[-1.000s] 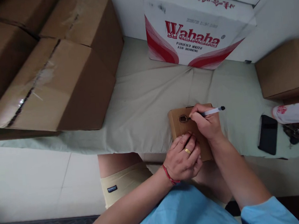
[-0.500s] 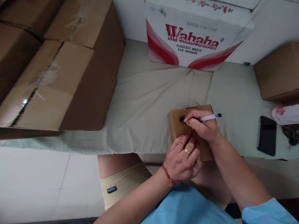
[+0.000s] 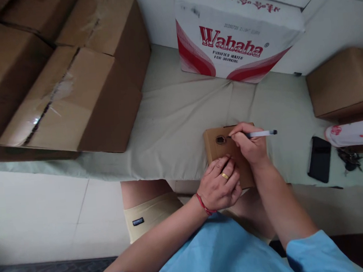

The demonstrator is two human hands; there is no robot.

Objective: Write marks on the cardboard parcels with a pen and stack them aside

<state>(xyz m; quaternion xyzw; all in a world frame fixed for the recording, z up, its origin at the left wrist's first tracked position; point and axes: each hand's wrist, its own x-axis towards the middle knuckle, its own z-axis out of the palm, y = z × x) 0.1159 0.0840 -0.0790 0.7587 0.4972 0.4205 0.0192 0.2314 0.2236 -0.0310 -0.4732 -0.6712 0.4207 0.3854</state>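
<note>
Cardboard box (image 3: 220,150), brown, dark-patched; right hand (image 3: 250,145) pinches white pen (image 3: 263,133), left hand (image 3: 220,186) rests curled atop, grip unclear.

A white carton (image 3: 219,20) at one o'clock bore a brand across its front: "Wahaha" (image 3: 231,43) in large red letters, with a small ® (image 3: 266,45) at the word's three o'clock end. At six o'clock of the brand, two lines of black capitals (image 3: 227,56) read "PURIFIED WATER" and "FOR DRINKING". Toward its one o'clock sat a faint grey code (image 3: 241,28), too blurred to read. Red Chinese characters (image 3: 242,0) ran upside down along the carton's top, too small to make out fully. At seven o'clock, the shorts (image 3: 154,208) carried a dark tag (image 3: 138,221), its marks illegible.
</note>
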